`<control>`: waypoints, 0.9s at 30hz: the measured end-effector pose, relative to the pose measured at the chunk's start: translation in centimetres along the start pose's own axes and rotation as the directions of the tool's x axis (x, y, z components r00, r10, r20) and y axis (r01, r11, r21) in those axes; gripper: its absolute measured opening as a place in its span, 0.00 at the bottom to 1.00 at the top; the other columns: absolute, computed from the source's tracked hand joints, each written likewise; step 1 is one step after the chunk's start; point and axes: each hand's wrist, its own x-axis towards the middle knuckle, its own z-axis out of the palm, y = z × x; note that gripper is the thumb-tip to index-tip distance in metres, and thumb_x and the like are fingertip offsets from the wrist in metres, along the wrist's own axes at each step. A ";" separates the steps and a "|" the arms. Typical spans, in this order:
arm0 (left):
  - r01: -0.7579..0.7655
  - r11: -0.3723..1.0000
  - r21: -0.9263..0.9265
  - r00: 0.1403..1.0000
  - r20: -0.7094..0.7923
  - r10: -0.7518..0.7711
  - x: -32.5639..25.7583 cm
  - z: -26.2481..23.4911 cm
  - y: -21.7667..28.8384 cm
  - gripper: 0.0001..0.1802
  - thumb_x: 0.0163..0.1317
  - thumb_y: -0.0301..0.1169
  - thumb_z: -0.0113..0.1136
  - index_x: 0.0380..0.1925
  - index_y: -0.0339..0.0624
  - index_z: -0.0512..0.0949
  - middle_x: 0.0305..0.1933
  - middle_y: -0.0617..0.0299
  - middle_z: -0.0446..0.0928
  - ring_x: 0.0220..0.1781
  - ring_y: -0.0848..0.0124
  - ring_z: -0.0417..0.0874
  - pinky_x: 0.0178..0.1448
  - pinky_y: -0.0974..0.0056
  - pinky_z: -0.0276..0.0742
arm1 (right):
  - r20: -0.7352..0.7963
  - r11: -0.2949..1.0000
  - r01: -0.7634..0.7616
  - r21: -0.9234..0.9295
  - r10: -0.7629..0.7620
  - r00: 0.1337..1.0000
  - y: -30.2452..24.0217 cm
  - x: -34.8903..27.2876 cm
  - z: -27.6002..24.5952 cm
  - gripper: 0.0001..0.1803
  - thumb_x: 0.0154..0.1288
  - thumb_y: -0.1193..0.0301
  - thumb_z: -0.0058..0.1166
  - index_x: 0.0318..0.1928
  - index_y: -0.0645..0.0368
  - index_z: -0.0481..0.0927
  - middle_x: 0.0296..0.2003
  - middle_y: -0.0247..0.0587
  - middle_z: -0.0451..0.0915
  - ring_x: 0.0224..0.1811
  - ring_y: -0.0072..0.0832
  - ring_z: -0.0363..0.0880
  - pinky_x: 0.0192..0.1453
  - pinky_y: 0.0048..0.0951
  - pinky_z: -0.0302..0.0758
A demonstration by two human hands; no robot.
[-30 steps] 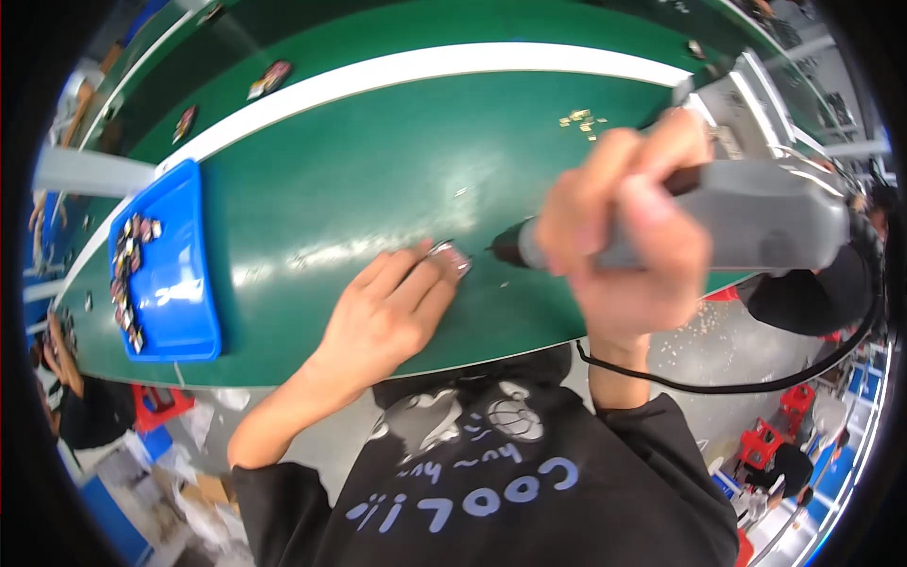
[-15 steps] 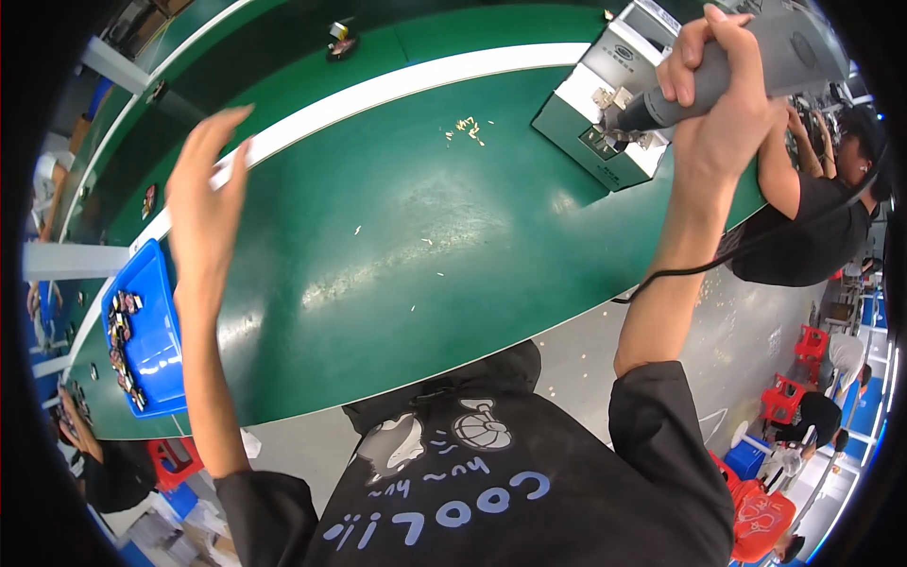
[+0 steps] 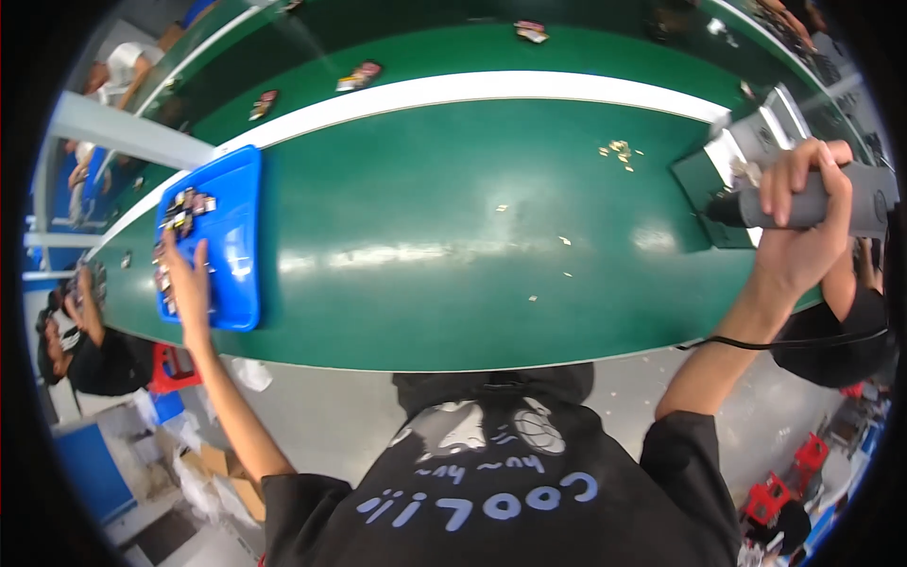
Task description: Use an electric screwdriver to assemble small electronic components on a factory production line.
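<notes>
My left hand (image 3: 189,283) reaches far left into a blue tray (image 3: 233,227) on the green belt, its fingers spread over several small dark parts (image 3: 181,212) lying there. Whether it grips one I cannot tell. My right hand (image 3: 798,236) is raised at the far right, closed around a grey electric screwdriver (image 3: 803,208) with a black cable hanging from it. The tool's tip points left toward a small grey fixture (image 3: 746,161) at the belt's right end.
The green conveyor belt (image 3: 453,236) with a white stripe (image 3: 472,90) runs across the view. Small brass bits (image 3: 619,151) lie scattered on it. More small items (image 3: 359,74) sit on the far lane. Other people work at the left (image 3: 76,340) and right (image 3: 831,331).
My left hand has swung from the belt's middle, up and out, down into the blue tray. My right hand carried the screwdriver from the centre to the right end.
</notes>
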 end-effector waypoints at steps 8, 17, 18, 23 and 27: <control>-0.069 0.997 -0.025 0.986 0.150 0.072 4.0 4.3 -10.6 0.16 0.73 0.32 0.57 0.55 0.34 0.75 0.51 0.43 0.81 0.53 0.48 0.82 0.58 0.52 0.76 | -0.044 0.991 0.119 -0.066 -0.122 0.992 -2.2 2.1 -0.8 0.10 0.71 0.68 0.45 0.34 0.61 0.72 0.25 0.40 0.69 0.17 0.25 0.64 0.25 0.29 0.63; 0.300 0.858 -0.416 0.930 0.328 -0.166 2.8 5.5 -15.4 0.26 0.70 0.28 0.63 0.65 0.38 0.66 0.59 0.56 0.75 0.56 0.64 0.78 0.61 0.62 0.73 | -0.397 0.761 0.557 -0.332 -0.648 0.650 -2.8 7.8 -6.3 0.09 0.61 0.78 0.53 0.35 0.69 0.68 0.22 0.45 0.72 0.13 0.34 0.69 0.23 0.39 0.72; 0.298 0.860 -0.414 0.929 0.331 -0.163 1.8 4.5 -15.3 0.26 0.70 0.28 0.63 0.65 0.38 0.66 0.59 0.56 0.75 0.56 0.64 0.78 0.61 0.62 0.73 | -0.290 0.896 0.350 -0.273 -0.423 0.858 -3.5 7.6 -5.8 0.10 0.59 0.79 0.55 0.36 0.69 0.68 0.22 0.45 0.72 0.13 0.33 0.69 0.21 0.37 0.70; 0.183 0.822 -0.540 0.983 0.111 -0.146 1.0 -0.3 -0.7 0.25 0.71 0.27 0.61 0.65 0.39 0.67 0.59 0.55 0.75 0.56 0.65 0.79 0.59 0.64 0.75 | -0.172 0.844 0.459 -0.277 -0.513 0.841 -7.5 3.4 -4.6 0.12 0.69 0.65 0.49 0.33 0.63 0.72 0.24 0.40 0.71 0.15 0.27 0.64 0.26 0.33 0.66; 0.103 0.767 -0.633 0.983 0.182 0.018 -1.6 -10.4 23.6 0.20 0.72 0.26 0.59 0.62 0.38 0.71 0.58 0.55 0.74 0.55 0.67 0.78 0.56 0.65 0.75 | -0.074 0.970 0.240 -0.037 -0.242 0.968 -4.9 3.0 -1.1 0.13 0.71 0.66 0.47 0.31 0.61 0.71 0.24 0.39 0.69 0.15 0.24 0.62 0.25 0.29 0.63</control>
